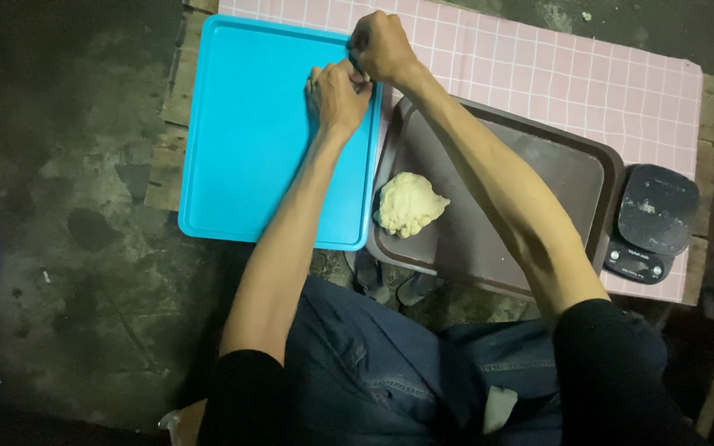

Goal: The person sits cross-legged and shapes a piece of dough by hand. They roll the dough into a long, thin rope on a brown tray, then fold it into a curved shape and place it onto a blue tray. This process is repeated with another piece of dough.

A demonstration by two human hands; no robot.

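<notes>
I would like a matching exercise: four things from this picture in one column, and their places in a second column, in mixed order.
Things:
1. blue tray
2. dough lump
3. kitchen scale
4. both hands

Places:
A. on the brown tray
B. at the right end of the pink checked cloth
C. left of the brown tray
D. together at the blue tray's far right corner

Pairs: 1-C, 2-A, 3-B, 4-D

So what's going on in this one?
A seated person works with both hands over the far right edge of a blue tray. The left hand and right hand are pressed together, fingers pinching a small pale bit of what looks like dough, mostly hidden. A larger lump of dough sits untouched on a brown tray beside it. A dark kitchen scale rests at the right, on a pink checked cloth.
</notes>
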